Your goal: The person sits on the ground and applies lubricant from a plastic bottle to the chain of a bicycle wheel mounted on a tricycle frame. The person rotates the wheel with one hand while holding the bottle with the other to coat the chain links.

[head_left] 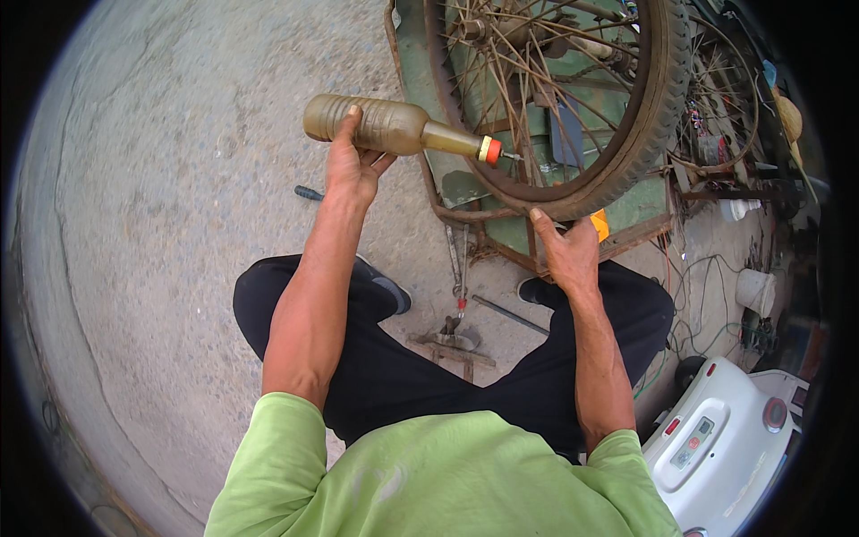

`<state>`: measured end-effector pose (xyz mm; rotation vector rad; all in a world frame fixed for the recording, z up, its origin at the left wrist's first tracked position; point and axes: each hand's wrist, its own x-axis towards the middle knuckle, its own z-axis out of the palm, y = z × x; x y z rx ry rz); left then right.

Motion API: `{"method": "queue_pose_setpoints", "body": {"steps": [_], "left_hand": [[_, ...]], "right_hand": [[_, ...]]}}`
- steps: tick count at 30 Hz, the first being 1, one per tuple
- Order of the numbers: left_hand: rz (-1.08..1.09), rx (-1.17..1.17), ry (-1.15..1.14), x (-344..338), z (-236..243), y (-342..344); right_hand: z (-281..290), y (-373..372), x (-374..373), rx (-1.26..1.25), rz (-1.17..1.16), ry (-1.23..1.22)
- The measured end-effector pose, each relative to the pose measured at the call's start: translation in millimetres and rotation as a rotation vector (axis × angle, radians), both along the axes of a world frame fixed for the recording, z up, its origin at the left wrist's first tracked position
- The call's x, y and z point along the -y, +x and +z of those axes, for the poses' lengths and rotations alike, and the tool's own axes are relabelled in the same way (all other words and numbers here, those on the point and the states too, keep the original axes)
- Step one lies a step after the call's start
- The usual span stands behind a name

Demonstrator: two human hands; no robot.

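Observation:
My left hand (pixel 352 170) is closed around a cloudy brown plastic bottle (pixel 389 127), held almost level. Its red and yellow cap (pixel 489 150) ends in a thin nozzle that points right, toward the spokes beside the rim. With my right hand (pixel 570 253) I grip the near edge of a worn spoked wheel's tyre (pixel 658 125); the thumb lies on the rubber and the other fingers are mostly hidden. A small orange piece (pixel 600 225) shows just beside that hand. The wheel stands over a rusty-edged green metal frame (pixel 519 228).
Pliers-like tools (pixel 456 259) and a dark rod (pixel 510 315) lie between my feet, near a small wooden piece (pixel 456 351). A dark-handled tool (pixel 309 192) rests on the concrete at left. Cables (pixel 707 268), a white cup (pixel 756 291) and a white scooter-like body (pixel 716 447) are at right.

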<state>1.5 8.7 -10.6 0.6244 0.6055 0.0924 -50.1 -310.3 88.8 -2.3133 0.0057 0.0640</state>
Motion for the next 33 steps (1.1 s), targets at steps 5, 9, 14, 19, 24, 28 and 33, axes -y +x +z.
{"method": "queue_pose_setpoints", "body": {"steps": [5,9,14,19,24,28,33], "left_hand": [[0.034,0.049,-0.158,-3.0,31.6,-10.5],[0.027,0.124,-0.137,0.6,68.0,-23.9],[0.001,0.156,-0.166,3.3,85.3,-29.8],[-0.020,0.171,-0.164,0.7,82.5,-34.2],[-0.026,0.177,-0.172,0.1,83.3,-36.3],[-0.037,0.200,-0.181,-0.1,83.3,-36.4],[-0.040,0.260,-0.173,-0.1,81.9,-36.4]], "right_hand": [[37.5,-15.2,-2.6,0.444,-0.112,-0.108],[101.6,-29.4,-13.0,0.576,0.110,-0.182],[132.9,-21.7,-43.2,0.642,0.332,-0.272],[133.2,-9.2,-43.0,0.640,0.413,-0.287],[139.9,-5.4,-41.0,0.624,0.514,-0.367],[139.8,-1.3,-40.9,0.619,0.556,-0.378],[129.4,4.0,-38.5,0.620,0.565,-0.346]]}}
